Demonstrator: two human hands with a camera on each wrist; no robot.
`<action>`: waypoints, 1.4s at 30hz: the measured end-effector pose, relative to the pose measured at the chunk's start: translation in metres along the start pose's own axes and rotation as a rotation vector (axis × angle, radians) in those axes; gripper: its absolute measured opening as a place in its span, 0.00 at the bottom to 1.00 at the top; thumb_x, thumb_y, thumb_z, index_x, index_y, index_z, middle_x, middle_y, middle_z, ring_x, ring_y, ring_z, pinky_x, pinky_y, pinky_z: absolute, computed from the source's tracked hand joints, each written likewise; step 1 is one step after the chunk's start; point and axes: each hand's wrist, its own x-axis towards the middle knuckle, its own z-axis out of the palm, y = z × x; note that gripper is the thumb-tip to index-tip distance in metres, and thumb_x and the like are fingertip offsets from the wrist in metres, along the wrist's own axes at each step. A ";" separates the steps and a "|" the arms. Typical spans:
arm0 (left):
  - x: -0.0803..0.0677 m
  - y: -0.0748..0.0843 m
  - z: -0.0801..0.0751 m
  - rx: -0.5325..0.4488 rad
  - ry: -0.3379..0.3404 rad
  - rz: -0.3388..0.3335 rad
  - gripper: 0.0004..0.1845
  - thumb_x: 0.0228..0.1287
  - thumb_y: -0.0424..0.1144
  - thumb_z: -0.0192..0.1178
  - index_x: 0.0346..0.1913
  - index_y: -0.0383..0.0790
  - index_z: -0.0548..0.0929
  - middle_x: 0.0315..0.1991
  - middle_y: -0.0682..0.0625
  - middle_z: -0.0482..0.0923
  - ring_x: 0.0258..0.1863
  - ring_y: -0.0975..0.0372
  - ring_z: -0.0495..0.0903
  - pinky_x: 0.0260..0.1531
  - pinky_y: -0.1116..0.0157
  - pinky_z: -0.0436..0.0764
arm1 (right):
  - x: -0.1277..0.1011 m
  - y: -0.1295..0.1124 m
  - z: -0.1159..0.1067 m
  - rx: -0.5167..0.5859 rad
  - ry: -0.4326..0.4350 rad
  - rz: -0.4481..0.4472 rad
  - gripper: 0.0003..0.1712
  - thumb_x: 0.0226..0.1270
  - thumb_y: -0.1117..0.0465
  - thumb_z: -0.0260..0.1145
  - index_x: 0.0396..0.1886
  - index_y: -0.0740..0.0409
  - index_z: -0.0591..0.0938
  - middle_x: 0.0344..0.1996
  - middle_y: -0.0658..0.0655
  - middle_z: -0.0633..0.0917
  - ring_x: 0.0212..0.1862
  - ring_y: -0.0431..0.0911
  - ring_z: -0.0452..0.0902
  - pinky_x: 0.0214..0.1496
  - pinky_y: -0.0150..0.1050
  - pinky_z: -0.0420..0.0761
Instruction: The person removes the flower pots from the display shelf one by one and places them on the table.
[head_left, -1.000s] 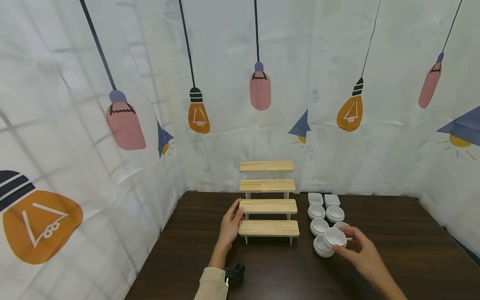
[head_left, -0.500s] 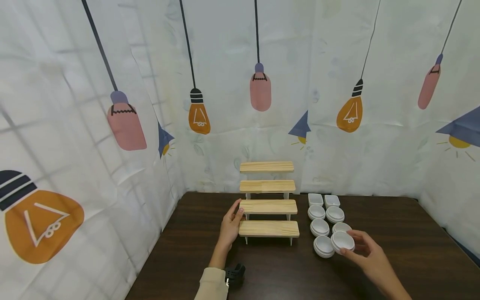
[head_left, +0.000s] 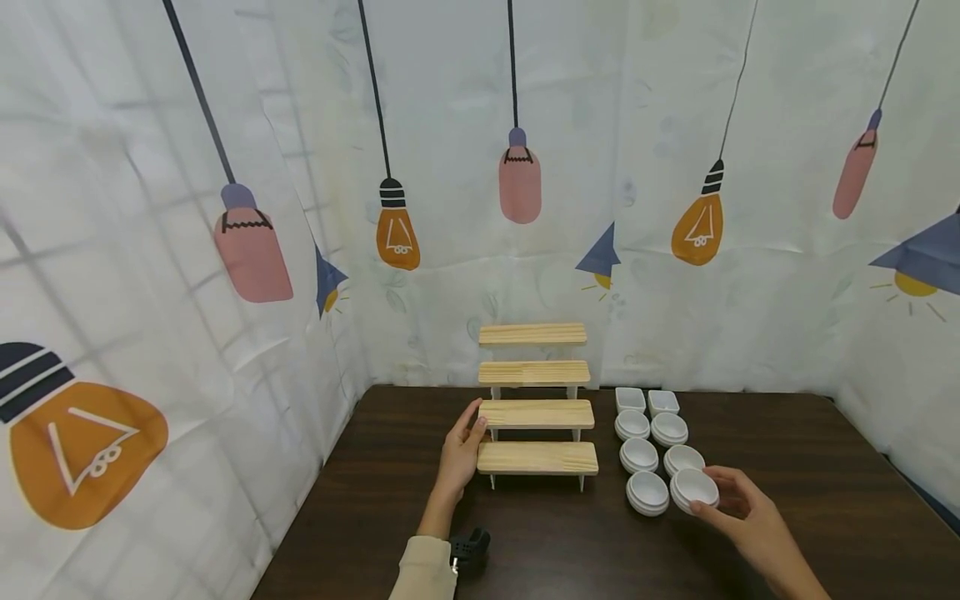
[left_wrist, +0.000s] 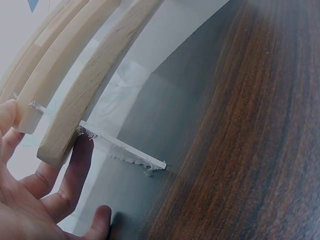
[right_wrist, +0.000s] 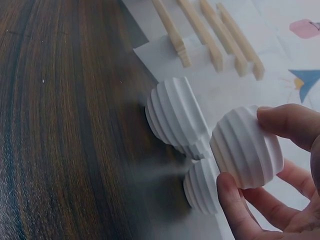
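A four-tier wooden display stand with thin white supports stands at the middle back of the table. My left hand holds its left end at the second board from the front. In the left wrist view, the fingers reach under and around the board ends. My right hand pinches a small round white ribbed pot between thumb and fingers, at the front of the right-hand row. Close by on the left sits another white pot. In the right wrist view, the held pot appears raised and tilted.
More round white pots stand in two rows right of the stand, with two square white pots at the back. A patterned curtain encloses the dark wooden table. A black band circles my left wrist.
My right hand has carried the white pot rightward and slightly nearer, from over the front-left pot to the front of the right row. My left hand stays on the stand.
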 end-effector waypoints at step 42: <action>-0.007 0.020 -0.001 0.010 -0.017 -0.014 0.26 0.81 0.44 0.52 0.78 0.48 0.67 0.41 0.29 0.81 0.35 0.48 0.83 0.29 0.59 0.78 | 0.002 0.023 -0.001 -0.013 -0.085 0.083 0.34 0.65 0.56 0.75 0.66 0.60 0.74 0.57 0.65 0.81 0.40 0.35 0.80 0.39 0.33 0.80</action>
